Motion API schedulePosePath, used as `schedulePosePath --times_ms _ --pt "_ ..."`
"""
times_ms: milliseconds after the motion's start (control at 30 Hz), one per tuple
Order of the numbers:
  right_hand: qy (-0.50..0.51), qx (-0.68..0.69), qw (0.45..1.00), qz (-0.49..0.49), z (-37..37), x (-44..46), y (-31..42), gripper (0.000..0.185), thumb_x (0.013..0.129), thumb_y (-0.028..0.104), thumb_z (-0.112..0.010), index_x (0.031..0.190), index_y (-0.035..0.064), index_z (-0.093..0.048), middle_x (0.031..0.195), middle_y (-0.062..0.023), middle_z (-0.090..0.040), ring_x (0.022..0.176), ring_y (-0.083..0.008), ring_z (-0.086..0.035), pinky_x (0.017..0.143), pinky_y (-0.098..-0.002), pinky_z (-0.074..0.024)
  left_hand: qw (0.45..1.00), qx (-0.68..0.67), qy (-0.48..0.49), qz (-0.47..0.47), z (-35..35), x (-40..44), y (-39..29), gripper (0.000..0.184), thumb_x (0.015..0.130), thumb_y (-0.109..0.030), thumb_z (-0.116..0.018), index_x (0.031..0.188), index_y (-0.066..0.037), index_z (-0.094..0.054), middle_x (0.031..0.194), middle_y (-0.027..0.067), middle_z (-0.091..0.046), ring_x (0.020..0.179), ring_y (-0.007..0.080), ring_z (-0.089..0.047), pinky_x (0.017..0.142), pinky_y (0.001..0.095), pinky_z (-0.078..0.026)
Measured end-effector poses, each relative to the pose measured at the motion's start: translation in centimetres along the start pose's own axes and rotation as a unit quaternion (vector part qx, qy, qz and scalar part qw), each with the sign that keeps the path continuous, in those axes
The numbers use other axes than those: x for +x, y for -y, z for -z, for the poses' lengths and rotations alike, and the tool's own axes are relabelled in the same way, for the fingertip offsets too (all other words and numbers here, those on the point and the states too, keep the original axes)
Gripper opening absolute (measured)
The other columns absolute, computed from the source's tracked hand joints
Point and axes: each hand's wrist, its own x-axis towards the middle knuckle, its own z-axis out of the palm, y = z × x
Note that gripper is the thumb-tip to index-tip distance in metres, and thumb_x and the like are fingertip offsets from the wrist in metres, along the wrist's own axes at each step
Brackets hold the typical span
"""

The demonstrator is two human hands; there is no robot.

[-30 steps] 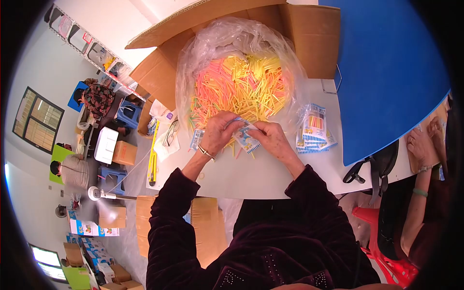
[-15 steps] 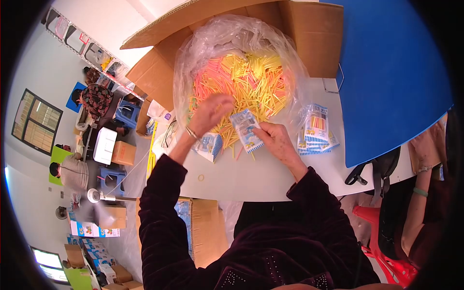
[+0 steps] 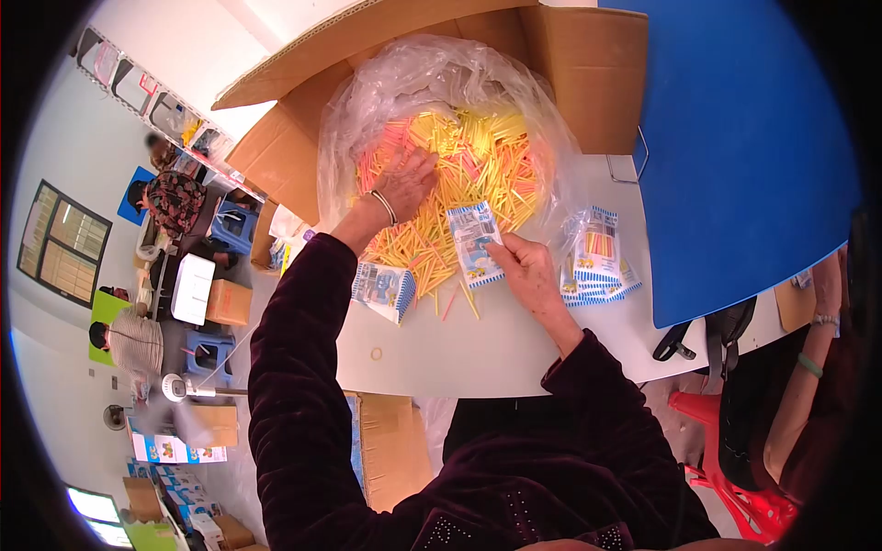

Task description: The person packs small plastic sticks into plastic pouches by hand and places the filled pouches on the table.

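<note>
My left hand (image 3: pixel 406 186) reaches onto the heap of pink and yellow sticks (image 3: pixel 478 165) in a clear plastic bag (image 3: pixel 377 87). Its fingers point into the sticks, and whether they grip any is hidden. My right hand (image 3: pixel 530 269) pinches a blue and white printed packet (image 3: pixel 475 241) by its right edge, over the front of the heap. Below my left wrist lies a group of similar packets (image 3: pixel 378 288). Packets with coloured sticks showing (image 3: pixel 598 250) are stacked to the right of the bag.
A cardboard box (image 3: pixel 593 83) stands behind the bag on the white table (image 3: pixel 441 354). A blue board (image 3: pixel 735 165) is at the right, near a black strap (image 3: pixel 675 344) and a co-worker's arm (image 3: pixel 799 395). Other people sit at the far left.
My left hand has left the packet and moved up onto the sticks. My right hand still holds the packet, which now stands more upright. The packets at the left are more exposed.
</note>
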Motion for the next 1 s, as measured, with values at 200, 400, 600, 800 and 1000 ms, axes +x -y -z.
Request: schedulePosePath --times_ms 200,400,600,800,1000 --pt "0.003 -0.004 1.000 -0.025 0.6 0.2 0.1 0.015 0.086 0.009 -0.059 0.080 -0.0053 -0.057 0.059 -0.0037 -0.047 0.054 -0.0088 -0.038 0.049 -0.0262 -0.0335 0.998 -0.014 -0.061 -0.004 -1.2 -0.3 0.5 0.031 0.079 -0.007 -0.051 0.109 0.000 -0.054 0.126 0.0136 -0.045 0.121 0.0298 -0.039 0.098 0.0489 -0.029" --pt "-0.013 0.055 0.997 -0.047 0.8 0.6 -0.6 0.015 0.089 0.010 -0.057 0.085 -0.0043 -0.061 0.064 0.0065 -0.047 0.061 -0.0022 -0.037 0.052 -0.0202 -0.0320 0.975 -0.164 -0.107 0.105 -1.5 -0.6 0.4 0.028 0.082 -0.006 -0.049 0.109 0.000 -0.052 0.109 0.0157 -0.055 0.111 0.0319 -0.047 0.093 0.0436 -0.034" --pt "-0.031 0.119 0.989 -0.079 1.0 0.7 0.6 0.014 0.087 0.009 -0.059 0.088 -0.0038 -0.062 0.063 0.0044 -0.049 0.060 -0.0034 -0.039 0.053 -0.0219 -0.0350 0.787 -0.545 -0.103 0.269 1.0 -0.5 -1.1 0.027 0.094 -0.022 -0.048 0.103 0.000 -0.060 0.099 0.0090 -0.063 0.102 0.0214 -0.054 0.090 0.0344 -0.039" --pt "-0.018 0.130 0.984 -0.123 1.0 0.7 0.7 0.016 0.088 0.012 -0.059 0.093 -0.0025 -0.064 0.066 0.0045 -0.053 0.062 -0.0027 -0.041 0.056 -0.0208 -0.0362 0.597 -0.715 -0.115 0.346 2.3 0.2 -2.8 0.031 0.095 -0.024 -0.046 0.104 0.000 -0.062 0.108 0.0076 -0.063 0.107 0.0180 -0.053 0.093 0.0289 -0.038" --pt "-0.003 0.149 0.981 -0.126 1.0 0.7 0.3 0.018 0.088 0.013 -0.059 0.097 -0.0015 -0.064 0.071 0.0034 -0.057 0.065 -0.0026 -0.045 0.059 -0.0203 -0.0384 0.400 -0.840 -0.196 0.309 3.2 1.8 -3.8 0.035 0.094 -0.025 -0.047 0.113 0.002 -0.056 0.118 0.0111 -0.057 0.111 0.0209 -0.050 0.096 0.0353 -0.036"
